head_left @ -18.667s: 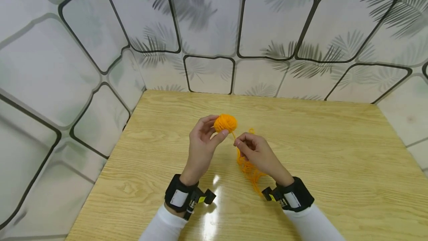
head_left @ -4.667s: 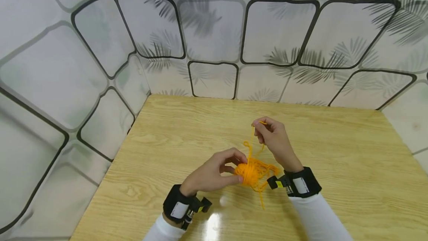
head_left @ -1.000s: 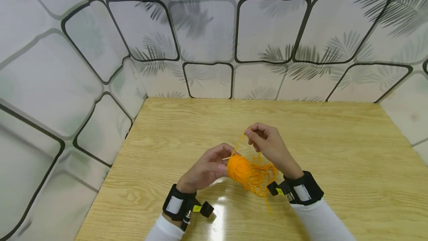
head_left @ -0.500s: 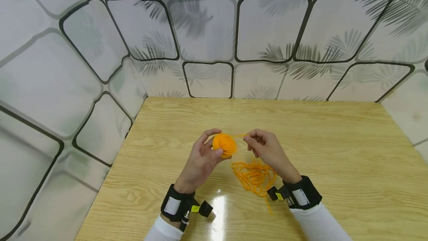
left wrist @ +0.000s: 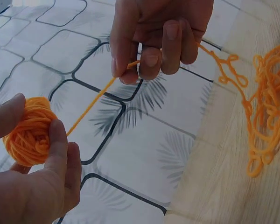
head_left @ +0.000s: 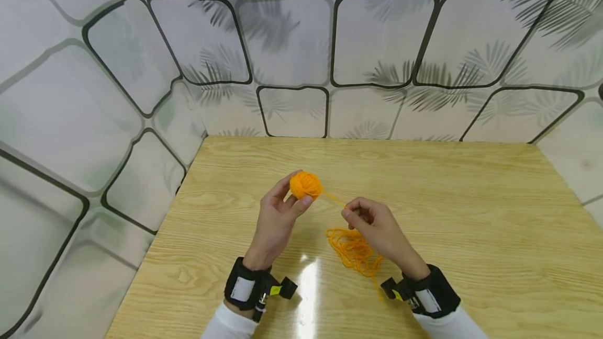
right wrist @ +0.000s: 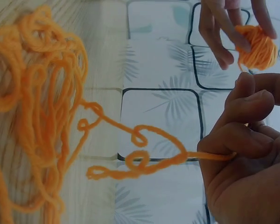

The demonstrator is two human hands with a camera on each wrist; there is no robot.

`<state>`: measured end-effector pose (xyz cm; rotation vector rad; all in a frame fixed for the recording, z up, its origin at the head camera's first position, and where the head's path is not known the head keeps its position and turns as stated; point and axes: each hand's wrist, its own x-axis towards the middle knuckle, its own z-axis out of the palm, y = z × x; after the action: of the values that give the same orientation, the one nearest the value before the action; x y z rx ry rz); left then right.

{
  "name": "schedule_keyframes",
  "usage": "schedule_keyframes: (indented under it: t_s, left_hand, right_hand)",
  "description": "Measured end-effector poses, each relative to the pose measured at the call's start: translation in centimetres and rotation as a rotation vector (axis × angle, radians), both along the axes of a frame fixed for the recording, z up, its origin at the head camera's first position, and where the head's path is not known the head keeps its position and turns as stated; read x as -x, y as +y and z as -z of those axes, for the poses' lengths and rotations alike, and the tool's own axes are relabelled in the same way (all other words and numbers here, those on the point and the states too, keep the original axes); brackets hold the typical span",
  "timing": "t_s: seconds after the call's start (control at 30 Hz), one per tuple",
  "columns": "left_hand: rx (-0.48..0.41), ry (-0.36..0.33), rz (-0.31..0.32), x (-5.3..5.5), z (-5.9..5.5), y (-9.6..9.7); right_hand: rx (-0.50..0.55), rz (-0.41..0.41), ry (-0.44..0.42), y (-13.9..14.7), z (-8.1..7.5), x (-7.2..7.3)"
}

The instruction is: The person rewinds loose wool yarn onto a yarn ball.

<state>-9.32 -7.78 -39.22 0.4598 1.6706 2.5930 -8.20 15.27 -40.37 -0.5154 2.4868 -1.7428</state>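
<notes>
Between the curled thumb and fingers of the left hand sits a round ball of orange, wool-like yarn, raised above the table. It looks light, soft and squashable, best cradled gently around its sides. From it, a taut orange strand runs to the right hand, whose thumb and forefinger pinch it. Below the right fingers, a loose heap of orange yarn covers some pale wood-grain tabletop; its tangled loops could snag. Beyond both hands stands a leaf-patterned wall.

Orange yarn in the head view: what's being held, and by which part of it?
The left grip holds the orange yarn ball by its rounded sides; the right grip pinches the orange strand between that ball and the loose tangle.
</notes>
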Motion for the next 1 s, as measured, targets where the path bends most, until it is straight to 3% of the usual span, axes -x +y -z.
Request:
schedule_keyframes:
  t_s: [0.2,0.37,0.57,0.83,1.0]
  left_hand:
    - [0.091,0.013,-0.085,0.0,-0.2,0.6]
    - [0.092,0.016,-0.096,-0.2,-0.3,1.1]
    - [0.176,0.036,-0.075,-0.3,-0.4,1.2]
    - [0.290,0.088,0.031,-0.7,-0.2,1.1]
    - [0.349,0.120,0.005,-0.9,-0.3,1.2]
  right_hand:
    - [-0.066,-0.035,0.033,-0.2,-1.1,-1.6]
    - [-0.075,-0.079,0.080,-0.5,-2.4,-2.6]
    - [-0.065,-0.114,0.148,-0.7,-3.7,-3.0]
    - [-0.045,-0.114,0.174,-0.4,-4.9,-2.5]
    - [-0.013,-0.092,0.123,-0.1,-5.5,-2.2]
